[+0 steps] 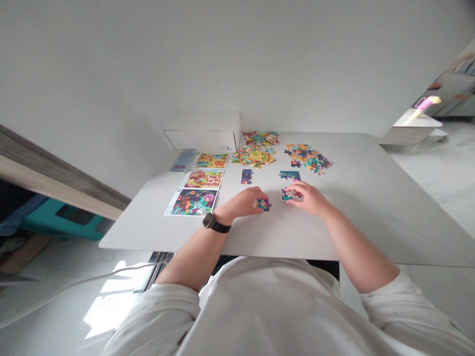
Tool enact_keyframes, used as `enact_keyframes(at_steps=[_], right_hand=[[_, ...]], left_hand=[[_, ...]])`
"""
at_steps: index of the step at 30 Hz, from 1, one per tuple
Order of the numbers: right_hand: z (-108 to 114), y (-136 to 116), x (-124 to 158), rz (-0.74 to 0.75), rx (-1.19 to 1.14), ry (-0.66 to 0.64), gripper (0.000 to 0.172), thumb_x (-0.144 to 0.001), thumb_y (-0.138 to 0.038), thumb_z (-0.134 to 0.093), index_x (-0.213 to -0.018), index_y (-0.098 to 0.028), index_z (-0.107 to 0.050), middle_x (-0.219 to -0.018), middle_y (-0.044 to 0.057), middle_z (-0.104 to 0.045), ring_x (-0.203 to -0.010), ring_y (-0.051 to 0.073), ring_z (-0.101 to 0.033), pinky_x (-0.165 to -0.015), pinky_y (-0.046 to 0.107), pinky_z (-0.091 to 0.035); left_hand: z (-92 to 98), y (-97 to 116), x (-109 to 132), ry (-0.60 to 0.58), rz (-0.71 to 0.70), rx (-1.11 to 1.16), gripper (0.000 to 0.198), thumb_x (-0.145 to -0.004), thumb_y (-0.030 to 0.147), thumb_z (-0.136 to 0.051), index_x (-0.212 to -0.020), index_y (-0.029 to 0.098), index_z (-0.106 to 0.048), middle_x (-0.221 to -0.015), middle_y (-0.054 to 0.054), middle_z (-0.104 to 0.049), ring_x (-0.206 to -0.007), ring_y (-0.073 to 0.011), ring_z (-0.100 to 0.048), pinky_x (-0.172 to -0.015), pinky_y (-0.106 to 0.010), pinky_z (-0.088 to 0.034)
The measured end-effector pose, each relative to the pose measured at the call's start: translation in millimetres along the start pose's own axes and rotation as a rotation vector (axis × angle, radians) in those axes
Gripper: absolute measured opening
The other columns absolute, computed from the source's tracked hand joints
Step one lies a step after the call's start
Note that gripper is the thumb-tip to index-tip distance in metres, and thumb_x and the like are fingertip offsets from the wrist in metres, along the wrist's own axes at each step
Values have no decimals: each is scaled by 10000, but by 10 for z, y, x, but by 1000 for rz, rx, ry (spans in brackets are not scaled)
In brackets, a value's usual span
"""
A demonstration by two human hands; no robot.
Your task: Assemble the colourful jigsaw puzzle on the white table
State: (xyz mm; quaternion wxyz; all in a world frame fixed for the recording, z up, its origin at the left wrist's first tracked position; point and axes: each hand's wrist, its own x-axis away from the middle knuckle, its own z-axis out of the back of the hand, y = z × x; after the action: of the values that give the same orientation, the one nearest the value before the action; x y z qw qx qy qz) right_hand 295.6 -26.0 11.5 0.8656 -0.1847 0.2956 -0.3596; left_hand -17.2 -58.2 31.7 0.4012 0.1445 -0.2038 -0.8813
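My left hand (pixel 245 201), with a black watch (pixel 216 223) on its wrist, grips a small multicoloured jigsaw piece (pixel 263 204) between thumb and fingers, low over the table. Across a short gap, my right hand (pixel 310 198) has its thumb and fingers closed around a purple and green jigsaw section (pixel 286 195); its fingers partly hide it. Just above the right fingers lies a dark teal joined section (pixel 290 175). A dark blue section (pixel 246 176) lies beyond my left hand. A small dark piece (pixel 295 163) sits by itself near the right pile.
Loose pieces form a yellow pile (pixel 256 156), a mixed pile (pixel 261 138) behind it and a darker pile (pixel 309 158) at right. A sheet of pictures (pixel 219 192) lies left on the white table (pixel 148 232). A white box (pixel 202 136) stands against the wall.
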Motion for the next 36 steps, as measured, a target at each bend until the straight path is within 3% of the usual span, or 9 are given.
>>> enact_keyframes(at_steps=[4,9,14,24,36], right_hand=[[0,-11,7,-19,28,-8,382,-888,-370,-826,-1247,-278,-730,-1110,67,-753,-893,240,-733,-884,416,-628],[-16,-45,20,16,45,-107,493,-859,-350,-862,-1330,-301,-725,-1196,71,-762,-899,236,-749,-894,419,-638],[-63,-67,21,56,85,-196,564,-804,-326,-920,-1342,-291,-757,-1225,94,-773,-1081,286,-764,-984,438,-625],[-93,-131,12,51,89,-296,374,-812,-331,-931,-1168,-289,-822,-1099,66,-758,-1037,273,-751,-954,404,-600],[-68,-129,-11,4,73,-330,384,-835,-301,-902,-1192,-216,-786,-1071,74,-744,-969,238,-726,-910,348,-552]], left_hand=[[65,-27,43,-14,8,22,376,-837,263,-820,-1209,229,-779,-1172,-85,-739,-1055,-241,-714,-980,-334,-556],[96,-92,74,-49,28,28,397,-810,267,-828,-1201,224,-769,-1172,-82,-744,-1051,-245,-720,-957,-329,-553],[74,-127,71,-59,44,-19,404,-806,299,-817,-1200,228,-764,-1167,-81,-739,-1079,-268,-710,-979,-352,-541],[35,-157,33,-63,36,-42,400,-824,423,-847,-1170,235,-779,-1139,-79,-732,-1072,-278,-700,-977,-362,-537],[15,-186,6,-77,39,-49,424,-847,478,-824,-1181,222,-775,-1122,-83,-726,-1041,-274,-697,-976,-375,-535]])
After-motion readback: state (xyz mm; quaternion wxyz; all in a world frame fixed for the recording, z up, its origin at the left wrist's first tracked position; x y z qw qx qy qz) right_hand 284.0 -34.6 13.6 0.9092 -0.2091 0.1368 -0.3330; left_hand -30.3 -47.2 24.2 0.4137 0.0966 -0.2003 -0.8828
